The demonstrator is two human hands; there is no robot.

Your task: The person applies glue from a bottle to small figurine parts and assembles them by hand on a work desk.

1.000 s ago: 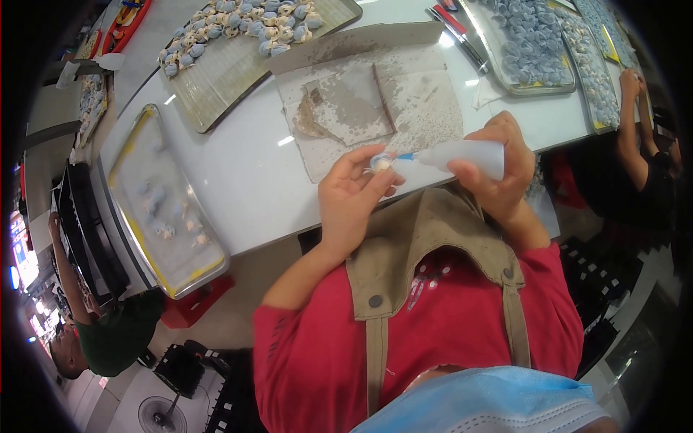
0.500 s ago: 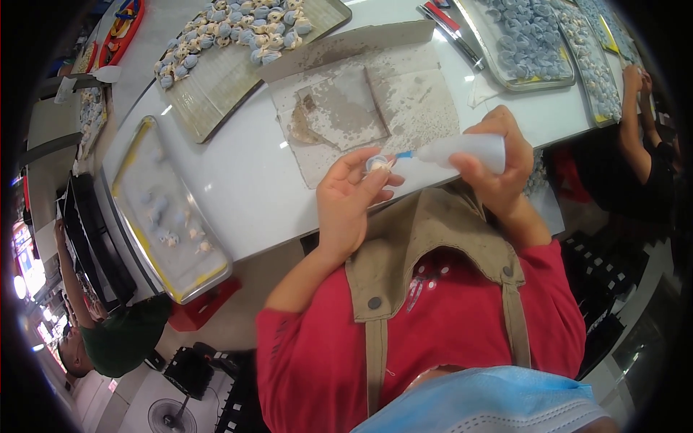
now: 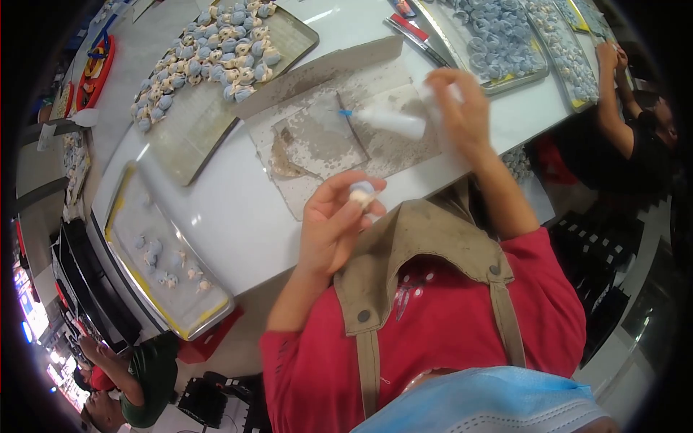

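Between the thumb and fingers of my left hand (image 3: 333, 220) is a small blue-grey and cream figure part (image 3: 362, 193), held above the table's front edge. A white squeeze bottle with a blue nozzle (image 3: 393, 123) lies on its side on the stained cardboard sheet (image 3: 404, 86). To the right of the bottle, my right hand (image 3: 462, 115) is raised, somewhat blurred, with its fingers apart and nothing visible in them. It is close to a metal tray (image 3: 516, 81) heaped with blue-grey cup-shaped pieces (image 3: 494, 40).
At the back left, a large tray (image 3: 191, 155) carries many blue-and-cream parts (image 3: 216, 54). A yellow-edged tray (image 3: 191, 328) with several parts stands at the left. Red-and-black tools (image 3: 415, 36) lie behind the cardboard. Another person's hands (image 3: 610, 56) work at the far right.
The squeeze bottle has left my right hand and now lies on the cardboard. My right hand has moved up and away from it. My left hand still holds the figure part, slightly lower and further left.
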